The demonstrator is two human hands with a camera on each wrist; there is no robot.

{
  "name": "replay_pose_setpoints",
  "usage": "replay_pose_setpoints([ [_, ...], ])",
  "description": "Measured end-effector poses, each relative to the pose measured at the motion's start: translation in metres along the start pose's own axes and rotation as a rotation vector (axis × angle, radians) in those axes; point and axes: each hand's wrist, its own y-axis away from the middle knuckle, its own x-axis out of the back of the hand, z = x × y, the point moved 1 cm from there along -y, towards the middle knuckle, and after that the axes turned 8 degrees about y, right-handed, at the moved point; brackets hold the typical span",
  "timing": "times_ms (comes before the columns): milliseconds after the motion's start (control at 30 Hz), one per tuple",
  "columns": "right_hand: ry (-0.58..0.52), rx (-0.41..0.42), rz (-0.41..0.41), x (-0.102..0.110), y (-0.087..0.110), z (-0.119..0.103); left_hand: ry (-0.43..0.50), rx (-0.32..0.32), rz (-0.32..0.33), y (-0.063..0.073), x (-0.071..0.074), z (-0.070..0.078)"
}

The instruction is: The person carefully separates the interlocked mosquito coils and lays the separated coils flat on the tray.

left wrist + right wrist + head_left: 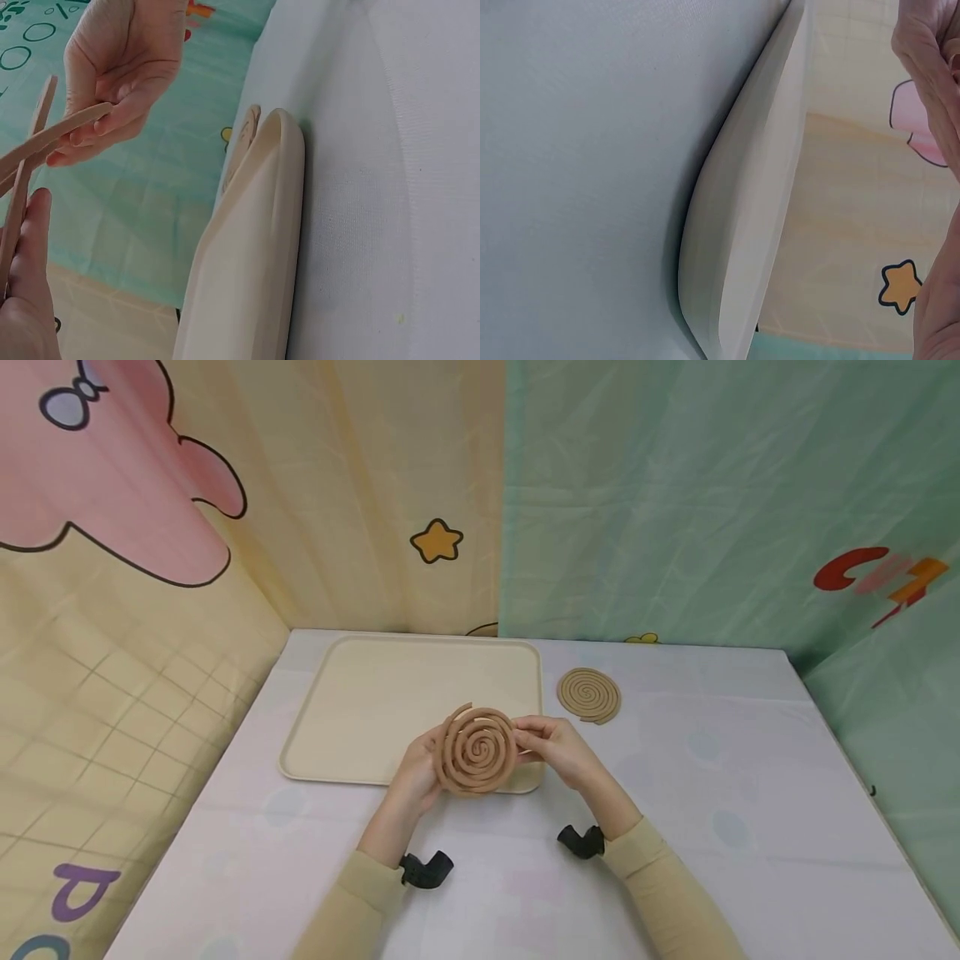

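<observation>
Over the near right corner of the cream tray [390, 685], the left hand [417, 770] grips the brown spiral coil [476, 752] by its left side, fingers apparently behind it, and the right hand [557, 747] pinches its right edge. A flat coil [588, 695] lies on the counter [712, 777], just beside the tray's right edge.

A pale, cloth-textured counter [712, 818], faintly patterned with soft pastel spots, carries a shallow cream tray [390, 693] toward its far left side. The tray is rectangular, with rounded corners and a raised rim. Just beside its right edge, apart from it, a tan spiral coil [588, 695] lies flat on the surface, its outer end at the near side.
</observation>
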Motion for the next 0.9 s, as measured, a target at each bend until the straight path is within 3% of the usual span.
replay_pose_setpoints([
  [167,0.005,-0.032,0.030,0.000,0.000,0.000,-0.032,-0.007,0.047,0.002,-0.001,0.002],
  [433,-0.001,-0.065,0.063,-0.004,-0.001,0.005,-0.032,-0.005,0.068,0.003,0.001,0.001],
  [600,0.029,-0.088,0.105,-0.003,-0.003,0.004,-0.046,0.049,0.014,0.003,0.005,0.001],
  [800,0.090,-0.095,0.071,0.001,-0.005,0.002,-0.107,0.121,-0.106,-0.001,0.013,0.000],
  [900,0.107,-0.097,0.056,0.002,-0.005,0.002,-0.135,0.137,-0.128,-0.002,0.016,-0.002],
])
